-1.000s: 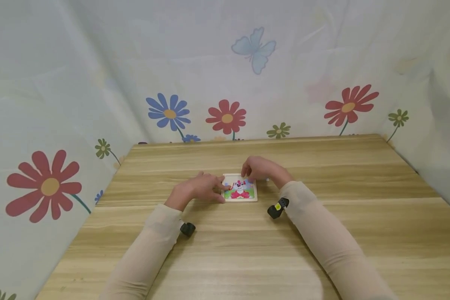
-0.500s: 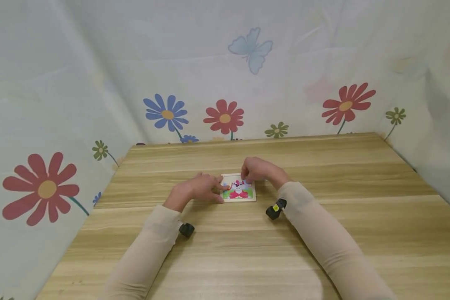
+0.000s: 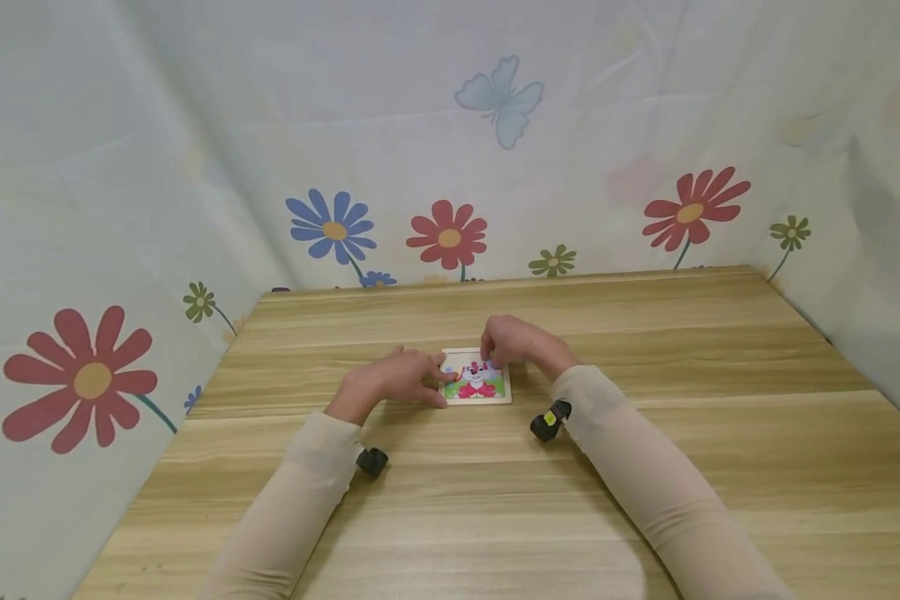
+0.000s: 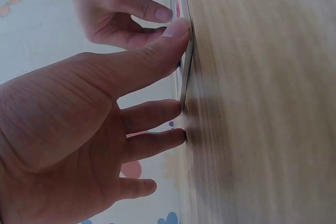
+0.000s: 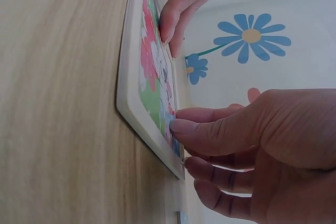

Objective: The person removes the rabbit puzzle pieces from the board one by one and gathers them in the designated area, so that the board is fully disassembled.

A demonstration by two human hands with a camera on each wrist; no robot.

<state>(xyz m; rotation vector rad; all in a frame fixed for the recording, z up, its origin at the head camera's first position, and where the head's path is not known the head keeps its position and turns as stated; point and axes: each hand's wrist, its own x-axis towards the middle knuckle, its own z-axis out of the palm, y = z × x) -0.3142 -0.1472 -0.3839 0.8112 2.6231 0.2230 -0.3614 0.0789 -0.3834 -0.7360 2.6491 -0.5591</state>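
Note:
A small jigsaw puzzle (image 3: pixel 476 387) in a pale wooden frame lies flat on the table, showing a pink and white cartoon animal on green. Along its left side, my left hand (image 3: pixel 401 377) holds it steady, the thumb against the frame edge and the index finger over the picture. Those fingers are mostly straight in the left wrist view. At the puzzle's upper right, my right hand (image 5: pixel 262 145) pinches a puzzle piece between thumb and index finger, low against the picture. The fingers mostly hide that piece.
The wood-grain table (image 3: pixel 450 500) stretches around the puzzle. Behind it hangs a pale cloth (image 3: pixel 390 100) printed with flowers and a butterfly. A small bluish thing (image 5: pixel 181 217) lies past the frame in the right wrist view, too cut off to identify.
My right fingertips have come slightly lower at the puzzle's upper right corner. My left hand stays at the frame, and the whole head view has shifted a little.

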